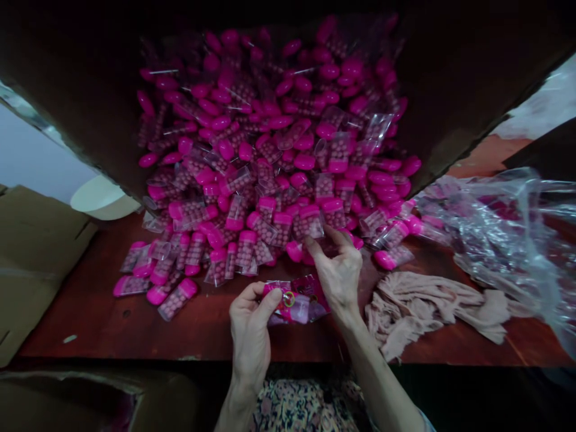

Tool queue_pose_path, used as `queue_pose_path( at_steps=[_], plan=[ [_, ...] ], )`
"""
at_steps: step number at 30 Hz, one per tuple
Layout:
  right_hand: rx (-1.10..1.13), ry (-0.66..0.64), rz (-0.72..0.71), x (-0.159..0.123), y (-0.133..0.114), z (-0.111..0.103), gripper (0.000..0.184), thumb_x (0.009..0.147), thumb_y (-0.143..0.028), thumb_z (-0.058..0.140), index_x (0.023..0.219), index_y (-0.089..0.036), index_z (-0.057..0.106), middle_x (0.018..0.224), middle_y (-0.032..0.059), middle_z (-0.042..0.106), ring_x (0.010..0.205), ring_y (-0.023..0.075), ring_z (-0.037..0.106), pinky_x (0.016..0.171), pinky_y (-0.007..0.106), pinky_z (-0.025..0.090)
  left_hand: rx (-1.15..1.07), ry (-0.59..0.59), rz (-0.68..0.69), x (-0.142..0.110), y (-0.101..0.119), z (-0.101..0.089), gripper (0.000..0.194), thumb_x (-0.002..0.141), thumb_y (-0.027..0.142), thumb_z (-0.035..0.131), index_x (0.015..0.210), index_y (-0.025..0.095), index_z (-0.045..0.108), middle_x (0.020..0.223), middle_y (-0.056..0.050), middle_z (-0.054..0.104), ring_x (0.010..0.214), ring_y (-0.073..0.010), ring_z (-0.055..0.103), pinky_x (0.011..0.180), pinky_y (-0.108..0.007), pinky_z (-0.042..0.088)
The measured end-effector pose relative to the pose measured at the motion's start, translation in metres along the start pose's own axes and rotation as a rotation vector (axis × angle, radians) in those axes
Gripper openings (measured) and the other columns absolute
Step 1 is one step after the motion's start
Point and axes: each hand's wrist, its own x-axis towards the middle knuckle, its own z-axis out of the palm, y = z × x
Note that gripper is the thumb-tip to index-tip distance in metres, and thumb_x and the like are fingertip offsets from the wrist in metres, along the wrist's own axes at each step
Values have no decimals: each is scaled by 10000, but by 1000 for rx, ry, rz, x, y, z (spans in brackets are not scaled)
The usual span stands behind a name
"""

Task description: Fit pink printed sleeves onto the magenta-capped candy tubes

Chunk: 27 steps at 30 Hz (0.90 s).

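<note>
My left hand (254,315) is closed with its thumb pressed on a stack of small printed pink plastic sleeves (288,303), held just above the front of the table. Up and to the right, my right hand (339,276) reaches to the near edge of a large heap. Its thumb and forefinger are at the lower end of a small clear candy container (310,221) with a pink cap and pink balls inside. The other fingers are partly hidden behind the hand. Many similar pink-capped containers (234,180) lie jumbled in the heap beyond both hands.
A dark open carton (454,114) surrounds the heap. On the red table (99,318), a crumpled beige cloth (427,306) and clear plastic bags (499,222) lie at right. A pale round bowl (105,198) and cardboard (36,258) stand left. Another box (166,396) is below.
</note>
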Motion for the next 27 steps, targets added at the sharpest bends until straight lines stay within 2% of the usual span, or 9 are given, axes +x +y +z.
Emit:
queue_pose_path(
  at_steps=[2,5,12,16,19,23,27],
  plan=[
    [78,-5,47,-1,1,2,426,731,-415,609,1051,-137,648,931,91,671,814,207,606,776,347,472,-23,-40,-58,0,-4,6,134,607,164,767,615,150,634,556,43,639,507,-54,543,536,-150,442],
    [164,8,84,-9,1,3,391,757,-380,601,1067,-143,629,956,90,672,844,208,608,794,366,471,-35,-40,-93,3,-8,8,154,601,174,770,606,144,620,544,38,640,488,-57,535,507,-156,432],
    [177,-18,-37,-42,7,10,292,803,-300,579,1070,-187,611,1024,64,642,948,193,587,865,360,457,-44,-17,-109,12,-10,2,171,601,203,768,624,133,614,550,25,649,478,-67,541,516,-178,442],
    [205,-27,-61,-49,11,9,271,819,-282,565,1072,-195,612,1046,61,633,995,191,573,909,364,440,-50,-6,-106,14,-12,0,178,593,204,772,624,128,613,561,12,661,496,-78,561,536,-188,450],
    [333,-39,68,-48,13,-3,275,824,-320,569,1074,-211,611,1043,54,645,982,190,591,916,379,444,-60,9,-105,14,-11,-2,176,598,207,769,630,130,614,567,6,663,497,-86,566,526,-194,449],
    [592,-114,282,-50,18,-31,309,803,-365,598,1065,-203,611,1013,67,675,915,205,638,866,403,487,-93,53,-74,14,-3,-5,189,569,202,786,621,143,614,568,23,659,520,-78,572,554,-181,454],
    [555,-121,309,-62,18,-54,294,793,-360,612,1029,-187,639,1013,80,680,919,216,639,835,369,508,-128,97,-43,13,7,-7,199,550,214,797,620,150,623,572,29,659,521,-76,573,555,-178,464]
  ],
)
